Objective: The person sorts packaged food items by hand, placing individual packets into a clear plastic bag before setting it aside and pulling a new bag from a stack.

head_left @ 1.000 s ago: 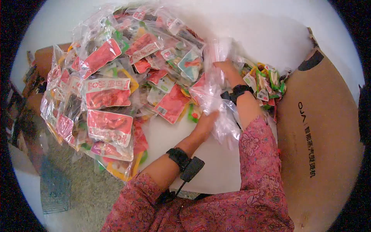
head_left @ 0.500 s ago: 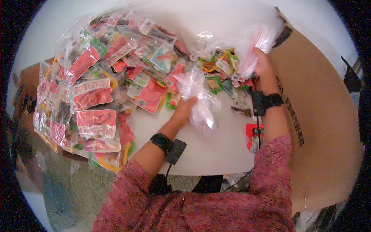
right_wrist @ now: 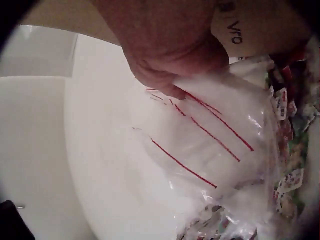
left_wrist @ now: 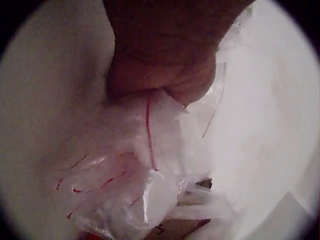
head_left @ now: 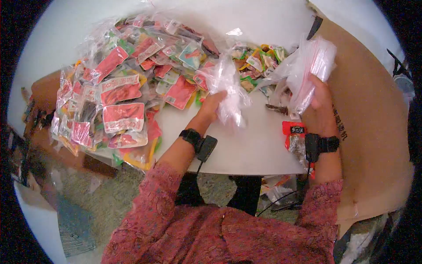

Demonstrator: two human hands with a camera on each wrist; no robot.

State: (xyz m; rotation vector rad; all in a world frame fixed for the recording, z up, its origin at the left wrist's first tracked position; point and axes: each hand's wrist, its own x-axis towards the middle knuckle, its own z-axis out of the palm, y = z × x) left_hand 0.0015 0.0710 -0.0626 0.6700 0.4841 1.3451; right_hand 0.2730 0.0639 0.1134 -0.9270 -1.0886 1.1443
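Observation:
My left hand (head_left: 213, 105) grips a crumpled bunch of clear plastic zip bags (head_left: 229, 88) over the middle of the table. In the left wrist view, red seal lines run along these bags (left_wrist: 150, 135) below the fist. Off to the right, my right hand (head_left: 322, 94) holds a thicker stack of clear zip bags (head_left: 317, 57), its thumb lying across them. Several red seal lines show on that stack (right_wrist: 205, 135) in the right wrist view. The fingers under both bunches are hidden by hand and plastic.
A large heap of bagged snack packets (head_left: 123, 88) covers the table's left side. A smaller pile of loose packets (head_left: 261, 61) lies at the back. One red packet (head_left: 293, 130) sits near the right edge, by a big cardboard box (head_left: 369, 154). The white table (head_left: 211, 154) ends close to my body.
My hands were close together at the plastic bags and have moved apart. The right one carried its stack to the right, by the cardboard box; the left keeps a separate bunch.

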